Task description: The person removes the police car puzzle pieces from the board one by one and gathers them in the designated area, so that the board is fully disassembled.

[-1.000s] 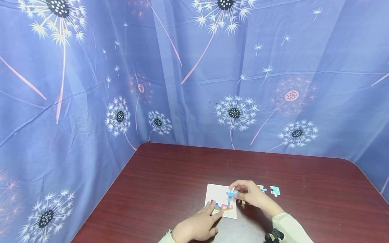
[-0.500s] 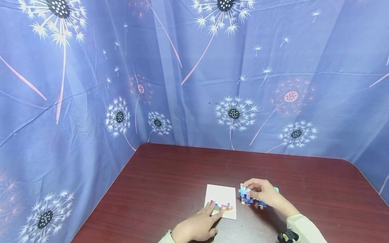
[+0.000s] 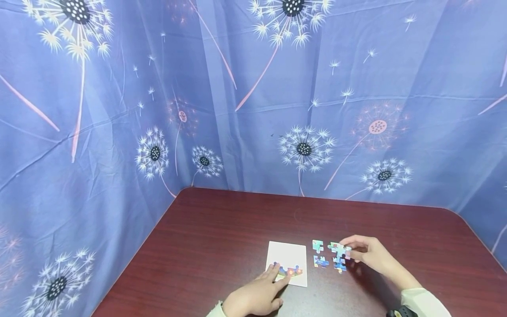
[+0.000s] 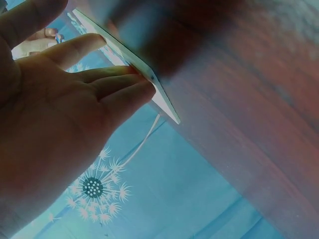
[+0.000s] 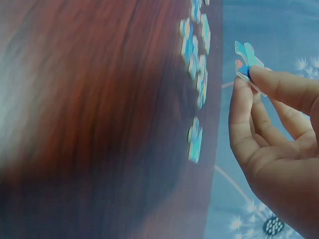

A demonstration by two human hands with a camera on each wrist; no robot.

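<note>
My left hand (image 3: 259,293) lies with extended fingers on the lower left of a white puzzle board (image 3: 287,251). Along the board's bottom, a joined strip of colourful puzzle pieces (image 3: 293,270) is partly under those fingers. To the right, my right hand (image 3: 370,252) pinches a light-blue jigsaw piece (image 5: 247,56) between thumb and fingers, raised off the tabletop. In the head view it overlaps loose pieces near it. In the left wrist view, fingertips of the left hand (image 4: 75,94) reach the edge of the board (image 4: 167,104).
Several loose jigsaw pieces lie right of the board, among them a teal one (image 3: 317,245) and a blue one (image 3: 321,261). Another piece (image 5: 195,142) lies apart from the cluster in the right wrist view. A blue dandelion-print curtain (image 3: 253,132) borders the dark-red table (image 3: 222,229).
My right hand has moved right, away from the board to over the loose pieces, with a jigsaw piece still in its fingers. The left hand has stayed in place.
</note>
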